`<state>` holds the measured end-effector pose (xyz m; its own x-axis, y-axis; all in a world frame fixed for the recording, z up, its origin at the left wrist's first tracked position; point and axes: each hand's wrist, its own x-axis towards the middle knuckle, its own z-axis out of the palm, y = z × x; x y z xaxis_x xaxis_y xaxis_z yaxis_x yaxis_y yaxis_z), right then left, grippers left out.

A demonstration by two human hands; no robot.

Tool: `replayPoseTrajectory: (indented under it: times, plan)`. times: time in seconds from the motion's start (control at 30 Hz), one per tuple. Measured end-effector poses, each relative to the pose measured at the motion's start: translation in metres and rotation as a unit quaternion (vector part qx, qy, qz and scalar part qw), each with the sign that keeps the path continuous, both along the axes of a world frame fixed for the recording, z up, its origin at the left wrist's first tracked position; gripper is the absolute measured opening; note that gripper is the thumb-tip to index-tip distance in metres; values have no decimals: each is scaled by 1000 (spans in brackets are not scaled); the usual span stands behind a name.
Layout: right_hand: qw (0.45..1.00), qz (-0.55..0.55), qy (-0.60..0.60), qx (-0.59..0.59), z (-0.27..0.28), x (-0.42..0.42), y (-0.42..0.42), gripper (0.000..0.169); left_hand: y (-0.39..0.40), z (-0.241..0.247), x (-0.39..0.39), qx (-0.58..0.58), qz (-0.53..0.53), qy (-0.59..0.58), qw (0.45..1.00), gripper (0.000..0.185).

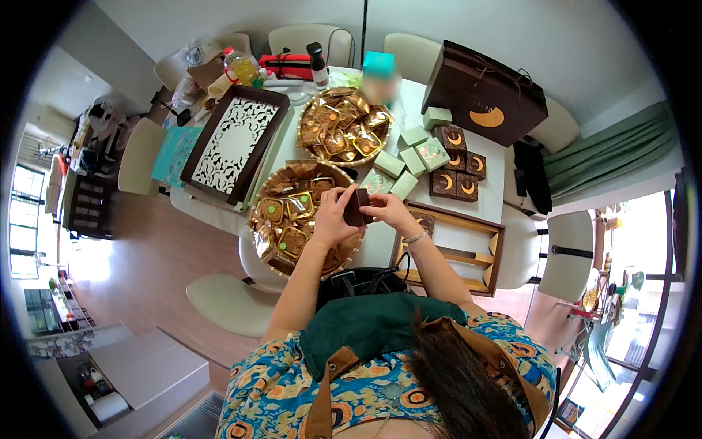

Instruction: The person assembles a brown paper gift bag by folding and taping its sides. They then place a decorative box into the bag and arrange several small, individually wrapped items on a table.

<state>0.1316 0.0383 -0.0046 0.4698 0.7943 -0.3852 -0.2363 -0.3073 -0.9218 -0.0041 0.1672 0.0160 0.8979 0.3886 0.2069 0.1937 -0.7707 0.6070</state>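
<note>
Just over the right rim of the near woven basket (pixel 278 273), I hold a small dark brown box (pixel 359 202) in both hands. My left hand (pixel 330 215) grips its left side, and the fingers of my right hand (pixel 390 210) pinch its right side. Whether anything is inside the box cannot be seen. Clear-and-gold wrapped pastries (pixel 293 241), some with green stickers, fill that basket. To the right of my hands lies a dark-framed tray (pixel 496 263) with gold dividers. One crescent-printed brown box (pixel 424 220) sits in its upper left corner, partly behind my right wrist.
A second basket (pixel 351 163) of wrapped pastries stands farther back. Beside it are several pale green boxes (pixel 412 160) and crescent-printed brown boxes (pixel 459 185). A large brown gift bag (pixel 488 93) stands behind. At left lies a cut-out patterned lid (pixel 236 145), near an oil bottle (pixel 241 68).
</note>
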Motion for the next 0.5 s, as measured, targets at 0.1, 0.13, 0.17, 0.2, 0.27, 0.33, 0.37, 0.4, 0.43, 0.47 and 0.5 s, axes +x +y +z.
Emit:
replayPoseTrajectory:
  times: [0.1, 0.13, 0.17, 0.2, 0.27, 0.33, 0.37, 0.4, 0.43, 0.47, 0.5]
  plan:
    - [1000, 14, 15, -11, 2, 3, 8, 40, 8, -1, -4, -49, 10, -15, 999, 89]
    - [999, 18, 22, -16, 2, 4, 10, 40, 11, -2, -4, -55, 9, -20, 998, 89]
    - [999, 21, 29, -22, 2, 5, 12, 39, 12, -3, -4, -60, 8, -24, 998, 89]
    - [999, 19, 29, -25, 3, 4, 15, 39, 14, -3, -5, -62, 9, -28, 998, 89]
    - [999, 13, 30, -32, 7, 3, 20, 38, 17, -4, -4, -66, 9, -36, 997, 89]
    - [999, 10, 30, -27, 2, 2, 23, 38, 20, -4, -2, -27, 7, -37, 999, 88]
    - [999, 7, 30, -25, 0, 2, 25, 38, 21, -4, -1, -7, 6, -38, 999, 88]
    - [999, 8, 31, -23, -1, 1, 26, 38, 22, -2, -1, 0, 3, -34, 999, 87]
    - [999, 9, 33, -22, -2, 1, 27, 38, 23, 0, -1, 8, 1, -30, 1000, 87]
    - [999, 10, 35, -20, -3, 1, 28, 38, 23, 2, -2, 16, -2, -26, 1000, 86]
    - [999, 10, 35, -19, -2, -1, 29, 38, 23, 3, -3, 18, -5, -24, 1000, 86]
